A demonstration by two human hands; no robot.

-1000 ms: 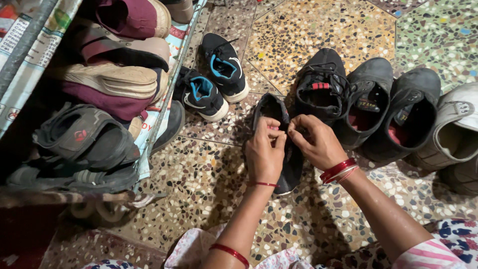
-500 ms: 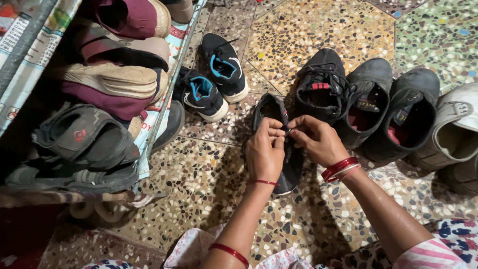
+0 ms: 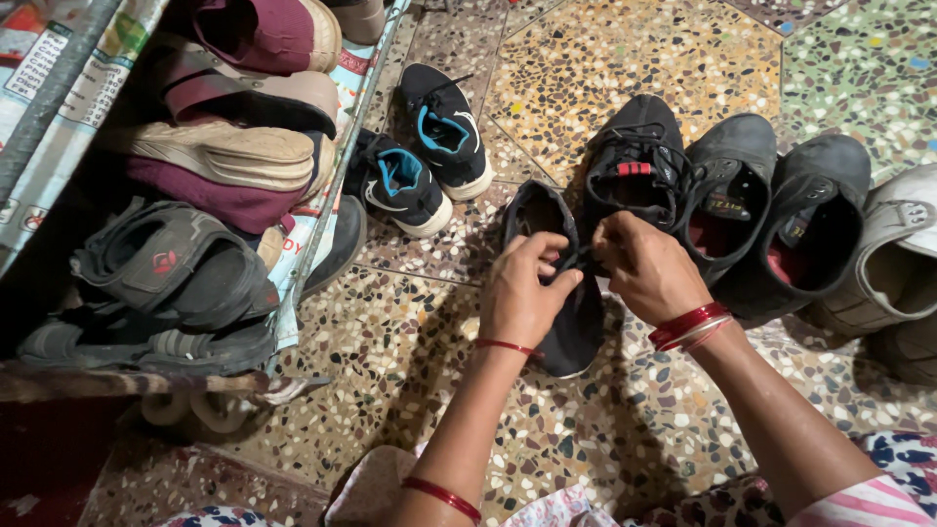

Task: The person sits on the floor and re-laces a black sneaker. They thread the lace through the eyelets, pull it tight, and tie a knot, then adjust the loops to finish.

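A black lace-up shoe (image 3: 576,337) lies on the speckled floor, toe toward me. Over its middle, my left hand (image 3: 522,293) pinches a black lace (image 3: 576,257) between thumb and fingers. My right hand (image 3: 644,268), with red bangles on the wrist, grips the same lace from the other side. The two hands almost touch above the shoe's opening. A matching black shoe (image 3: 634,161) stands just behind my right hand.
Two dark slip-on shoes (image 3: 781,215) and a pale shoe (image 3: 893,263) stand to the right. A small black-and-blue pair (image 3: 425,161) sits at the upper middle. A low rack (image 3: 322,215) on the left holds sandals and maroon shoes.
My hands have stayed over the black shoe. The fingers have shifted slightly on the lace and the hands sit a little closer together.
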